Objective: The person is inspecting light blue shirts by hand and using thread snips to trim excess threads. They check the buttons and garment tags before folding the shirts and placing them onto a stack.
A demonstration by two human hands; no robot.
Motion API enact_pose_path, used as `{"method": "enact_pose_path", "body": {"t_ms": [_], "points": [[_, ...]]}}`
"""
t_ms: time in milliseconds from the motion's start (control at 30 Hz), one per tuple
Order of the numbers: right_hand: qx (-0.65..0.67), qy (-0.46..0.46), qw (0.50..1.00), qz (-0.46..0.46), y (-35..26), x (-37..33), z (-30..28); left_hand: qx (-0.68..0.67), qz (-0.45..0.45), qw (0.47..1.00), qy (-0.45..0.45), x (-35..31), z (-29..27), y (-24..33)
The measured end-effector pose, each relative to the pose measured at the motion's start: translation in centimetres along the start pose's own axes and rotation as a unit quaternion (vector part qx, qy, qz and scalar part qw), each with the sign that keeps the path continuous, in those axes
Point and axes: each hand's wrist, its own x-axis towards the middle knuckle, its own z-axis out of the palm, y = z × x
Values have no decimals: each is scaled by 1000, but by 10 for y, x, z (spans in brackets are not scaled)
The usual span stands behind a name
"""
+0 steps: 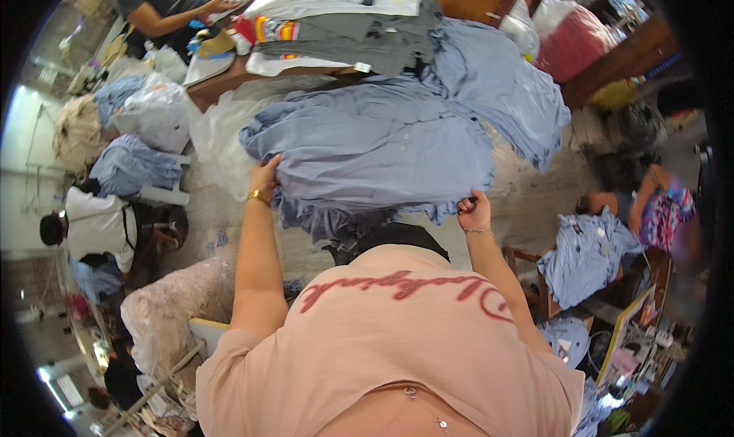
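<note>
A light blue button-front garment (367, 146) lies spread in front of me, its gathered hem hanging toward my body. My left hand (265, 175) is closed on its left edge, thumb on top and the other fingers partly hidden. At the near right corner, my right hand (475, 211) is curled shut beside the hem. A small dark thing shows between its fingers, too small to name. More blue cloth (497, 85) is heaped beyond the garment on the right. Darker blue ruffled cloth (329, 224) hangs below the near edge.
Folded grey garments (344, 43) and white ones lie on a wooden table ahead. A co-worker's arm (172, 20) reaches in at the far left. Clear plastic (222, 142) and stuffed bags (153, 116) stand left. A person in white (99, 227) bends there. Blue garments (585, 253) lie right.
</note>
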Motion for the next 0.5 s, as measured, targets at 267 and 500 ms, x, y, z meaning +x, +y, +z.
{"method": "enact_pose_path", "body": {"t_ms": [267,500], "points": [[-121,27,989,85,12,-28,-57,-117,246,938,212,-57,0,-21],[-146,117,980,63,4,23,-97,-37,92,994,47,-61,17,-23]]}}
